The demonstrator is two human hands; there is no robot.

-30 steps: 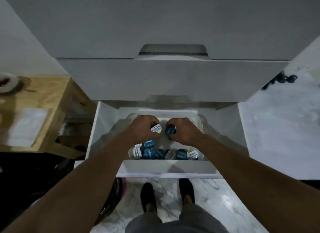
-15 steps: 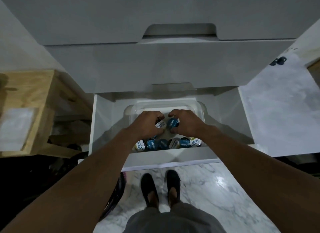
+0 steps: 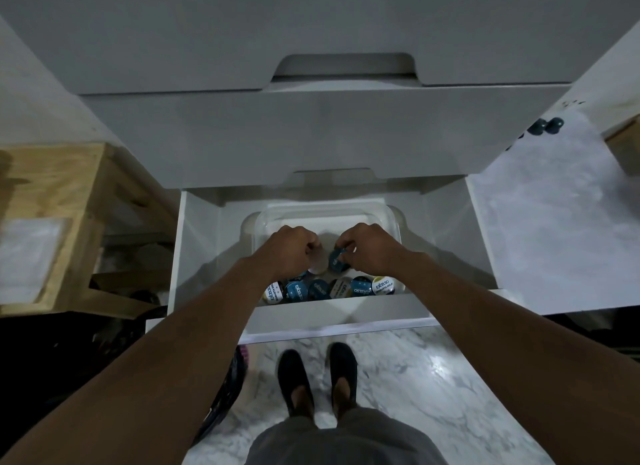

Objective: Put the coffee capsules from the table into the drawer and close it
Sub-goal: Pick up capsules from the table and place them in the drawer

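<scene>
The open drawer (image 3: 339, 314) holds a clear tub (image 3: 325, 209), and a capsule row (image 3: 329, 289) lies along the tub's near wall. Just beyond the row, the left grip (image 3: 291, 248) curls round a pale capsule (image 3: 317, 261). The right grip (image 3: 369, 248) pinches a blue capsule (image 3: 336, 263). Spare capsules (image 3: 547, 127) sit far right on the desk (image 3: 554, 229). Both grips hover over the tub just as half a second ago.

A: What carries them?
B: An open drawer (image 3: 197, 257). A clear tub (image 3: 393, 219) sits on its bottom, apart from both side walls.
A: And in the tub?
B: Capsules (image 3: 327, 289), lids showing, in a row along its near wall.
A: Anything beside the drawer?
B: The table (image 3: 554, 229), on the right. A few dark capsules (image 3: 547, 127) lie near its far edge.
</scene>
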